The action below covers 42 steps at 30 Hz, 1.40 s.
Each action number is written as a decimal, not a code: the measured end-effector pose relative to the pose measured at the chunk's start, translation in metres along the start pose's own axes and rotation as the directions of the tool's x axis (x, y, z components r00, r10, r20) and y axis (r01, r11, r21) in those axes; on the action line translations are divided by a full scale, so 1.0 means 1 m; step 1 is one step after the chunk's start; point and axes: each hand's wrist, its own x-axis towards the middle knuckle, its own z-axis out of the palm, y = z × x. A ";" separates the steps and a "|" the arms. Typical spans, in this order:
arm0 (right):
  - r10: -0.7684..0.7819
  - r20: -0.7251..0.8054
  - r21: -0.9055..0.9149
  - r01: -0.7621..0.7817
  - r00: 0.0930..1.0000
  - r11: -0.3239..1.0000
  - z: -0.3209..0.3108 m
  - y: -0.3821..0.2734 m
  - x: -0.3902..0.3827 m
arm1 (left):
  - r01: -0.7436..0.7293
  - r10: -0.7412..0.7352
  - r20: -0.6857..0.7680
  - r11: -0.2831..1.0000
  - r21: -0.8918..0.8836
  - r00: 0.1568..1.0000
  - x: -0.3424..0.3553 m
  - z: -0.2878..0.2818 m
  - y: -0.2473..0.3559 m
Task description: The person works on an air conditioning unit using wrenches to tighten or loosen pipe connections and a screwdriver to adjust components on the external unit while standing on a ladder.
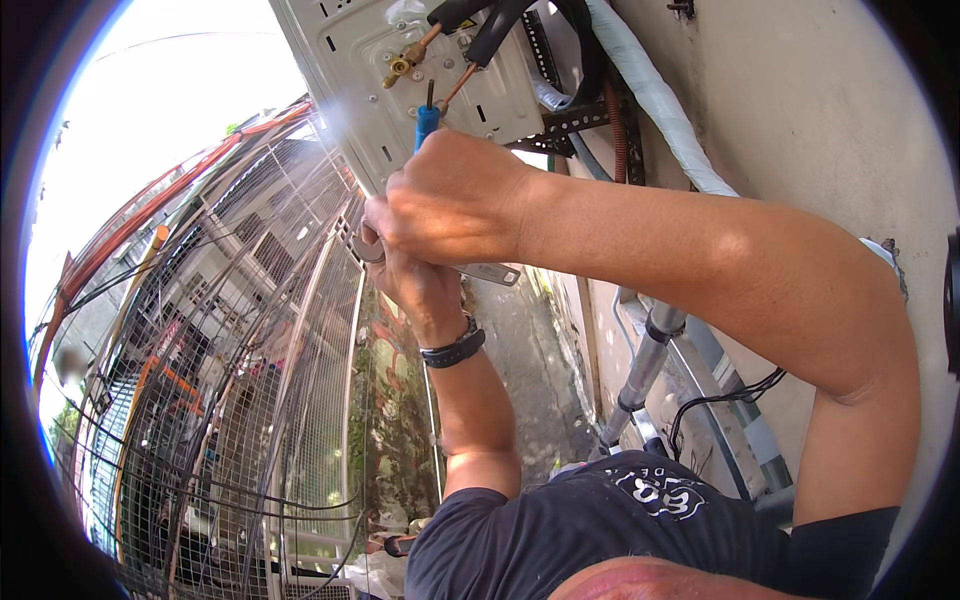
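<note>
My right hand is closed on a blue-handled tool with a dark tip pointing up, just below an outdoor unit's white metal panel. My left hand is beneath it, partly hidden, closed on a steel wrench. Above them are a brass valve fitting and copper pipes with black foam sleeves.
Black perforated brackets, a white wrapped pipe bundle and a beige wall are at right. An aluminium ladder stands below. At left are wire fencing, many cables and buildings beyond a narrow concrete passage.
</note>
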 end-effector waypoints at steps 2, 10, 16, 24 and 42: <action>-0.147 -0.124 -0.043 0.142 0.981 0.989 0.009 0.020 -0.024 | 0.015 -0.015 0.014 0.999 0.035 1.000 -0.001 -0.004 0.004; 0.177 -0.317 0.456 -0.014 0.932 0.890 -0.011 0.084 -0.016 | -0.034 0.032 0.029 0.998 0.060 0.999 -0.001 0.017 0.018; 0.196 -0.239 0.243 -0.136 0.951 0.960 -0.024 0.033 0.023 | 0.077 -0.075 0.047 0.996 -0.041 0.996 -0.006 0.027 0.002; -0.219 -0.335 -0.081 0.204 0.916 0.976 0.012 0.039 -0.032 | 0.095 -0.087 0.123 0.994 -0.062 0.989 -0.002 0.008 -0.012; 0.292 0.110 0.314 -0.312 0.950 0.897 -0.005 0.035 -0.001 | 0.067 -0.068 0.034 0.997 0.024 0.997 0.004 0.027 -0.005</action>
